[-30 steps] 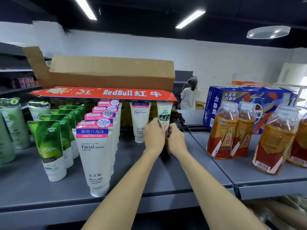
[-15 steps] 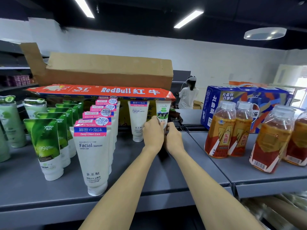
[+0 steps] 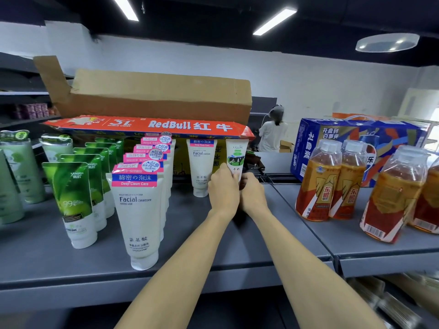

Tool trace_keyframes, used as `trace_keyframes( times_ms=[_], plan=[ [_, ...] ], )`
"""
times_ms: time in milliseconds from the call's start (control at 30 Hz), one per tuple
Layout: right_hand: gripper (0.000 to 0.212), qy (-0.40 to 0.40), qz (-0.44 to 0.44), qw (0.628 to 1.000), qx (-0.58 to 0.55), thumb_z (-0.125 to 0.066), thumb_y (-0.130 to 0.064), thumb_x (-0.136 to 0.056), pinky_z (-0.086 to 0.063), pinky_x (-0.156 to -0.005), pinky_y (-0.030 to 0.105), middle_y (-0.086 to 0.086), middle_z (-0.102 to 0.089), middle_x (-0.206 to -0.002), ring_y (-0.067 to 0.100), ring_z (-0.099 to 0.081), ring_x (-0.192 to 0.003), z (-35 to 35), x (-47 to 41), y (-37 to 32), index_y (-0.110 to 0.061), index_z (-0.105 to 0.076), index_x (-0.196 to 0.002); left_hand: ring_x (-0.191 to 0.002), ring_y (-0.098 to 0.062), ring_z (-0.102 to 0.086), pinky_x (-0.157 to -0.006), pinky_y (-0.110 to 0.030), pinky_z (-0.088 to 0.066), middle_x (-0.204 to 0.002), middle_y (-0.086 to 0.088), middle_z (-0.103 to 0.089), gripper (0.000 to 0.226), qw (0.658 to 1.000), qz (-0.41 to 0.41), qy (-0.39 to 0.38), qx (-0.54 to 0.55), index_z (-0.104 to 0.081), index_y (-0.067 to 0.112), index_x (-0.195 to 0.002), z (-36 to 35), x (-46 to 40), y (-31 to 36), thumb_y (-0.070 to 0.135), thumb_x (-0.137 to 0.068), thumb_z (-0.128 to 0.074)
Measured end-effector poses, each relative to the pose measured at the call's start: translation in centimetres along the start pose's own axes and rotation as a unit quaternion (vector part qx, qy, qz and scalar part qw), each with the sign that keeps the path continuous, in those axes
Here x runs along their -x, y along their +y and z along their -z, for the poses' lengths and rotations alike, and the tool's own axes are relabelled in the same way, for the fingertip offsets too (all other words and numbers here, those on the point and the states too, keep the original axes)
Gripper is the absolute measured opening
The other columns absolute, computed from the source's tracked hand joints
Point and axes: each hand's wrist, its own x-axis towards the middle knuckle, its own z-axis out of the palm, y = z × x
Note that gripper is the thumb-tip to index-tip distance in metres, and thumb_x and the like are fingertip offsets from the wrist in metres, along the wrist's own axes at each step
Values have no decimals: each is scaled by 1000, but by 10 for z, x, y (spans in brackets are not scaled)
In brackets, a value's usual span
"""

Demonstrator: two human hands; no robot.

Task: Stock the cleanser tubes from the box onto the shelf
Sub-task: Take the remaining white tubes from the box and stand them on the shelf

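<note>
At the far left of the frame stand pale green tubes [image 3: 16, 167], and beside them a row of green aloe-print tubes [image 3: 71, 198] runs back along the grey shelf [image 3: 237, 257], each upright on its cap. Next comes a file of white Facial cleanser tubes [image 3: 139, 210] with pink and blue header bands, one behind another, the front one near the shelf's edge. Behind these rows, in the upper left and centre, sits the RedBull cardboard box [image 3: 152, 100], its brown flaps raised and its red flap [image 3: 152, 125] jutting forward over the back tubes; I cannot see what is inside it. Under that flap a lone Facial cleanser tube [image 3: 201, 162] stands upright.

Just to its right, mid-frame, is the small white milk cleanser tube [image 3: 236, 156], printed with a cow on a green meadow, upright on its cap at the back of the shelf. My left hand [image 3: 223, 186] curls round its lower left side, thumb and fingers against it; my right hand [image 3: 253, 194] closes on its base from the right, the two hands touching.

Further right, on the adjoining shelf section, stand amber drink bottles [image 3: 330, 184] with orange labels, and behind them a blue carton [image 3: 332, 141] with a handle, closed.
</note>
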Motion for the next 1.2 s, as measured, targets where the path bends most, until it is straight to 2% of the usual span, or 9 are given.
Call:
trace_keyframes(
  times_ms=[133, 233, 333, 467, 633, 733, 933, 1067, 1200],
  plan=[
    [8, 6, 3, 1000, -11, -61, -15, -96, -46, -55, 14, -2, -65, -94, 6, -60, -74, 2, 2, -3, -16, -55, -102, -107, -25, -63, -85, -37, -54, -112, -10, -68, 22, 1000, -19, 0, -17, -57, 8, -112, 11, 12, 4, 25, -98, -61],
    [28, -1, 7, 1000, -16, -70, -7, -88, -58, -77, 32, 5, -67, -104, 16, -66, -89, 5, 10, -4, -13, -53, -109, -104, -24, -63, -83, -36, -54, -111, -8, -68, 21, 999, -47, -6, -23, -57, 9, -113, 23, 24, 5, 24, -98, -60],
    [42, 5, 4, 1000, -12, -74, -11, -82, -56, -90, 44, 6, -64, -109, 22, -63, -100, 8, 28, -9, -9, -52, -118, -103, -23, -64, -80, -37, -56, -112, -7, -68, 23, 998, -57, -13, -26, -57, 11, -115, 39, 36, 6, 24, -97, -62],
    [42, 14, 2, 997, 73, -70, -17, -89, -44, -84, 27, 1, -56, -106, 14, -53, -95, 18, 60, -18, -8, -52, -125, -115, -24, -60, -90, -36, -53, -123, -8, -65, 29, 997, -69, -24, -26, -56, 10, -123, 64, 50, 17, 24, -98, -61],
    [47, 4, -28, 997, 68, -75, -15, -86, -42, -83, 27, 5, -51, -120, 17, -52, -100, 30, 111, -29, -9, -50, -125, -106, -22, -62, -80, -28, -49, -116, -8, -68, 24, 994, -106, -28, 2, -58, 9, -117, 101, 68, 35, 23, -98, -61],
    [52, 17, 9, 995, 101, -81, -27, -81, -41, -81, 28, 4, -57, -110, 20, -53, -98, 33, 153, -36, -8, -52, -120, -103, -23, -63, -84, -34, -53, -114, -8, -68, 24, 989, -140, -42, 15, -59, 10, -117, 124, 84, 36, 24, -97, -61],
    [50, 68, 49, 996, 23, -80, -27, -83, -49, -102, 31, -1, -61, -126, 13, -58, -117, 14, 257, -37, -16, -57, -126, -104, -26, -66, -87, -46, -55, -112, -8, -70, 32, 979, -182, -59, 72, -61, 11, -120, 171, 133, 6, 29, -94, -65],
    [39, 100, 104, 988, 55, -77, -26, -87, -47, -102, 19, -5, -48, -132, 4, -53, -118, -12, 348, 1, -27, -55, -120, -96, -20, -70, -76, -42, -58, -106, -1, -73, 32, 970, -237, -40, 37, -64, 14, -118, 211, 193, -39, 37, -95, -59],
    [46, 22, 46, 988, 146, -75, -29, -88, -46, -96, 18, -1, -46, -133, 1, -47, -114, -46, 434, 65, -15, -55, -127, -90, -13, -71, -69, -36, -59, -102, 8, -73, 34, 965, -251, -73, 23, -67, 19, -115, 236, 259, -92, 43, -93, -56]
  ],
)
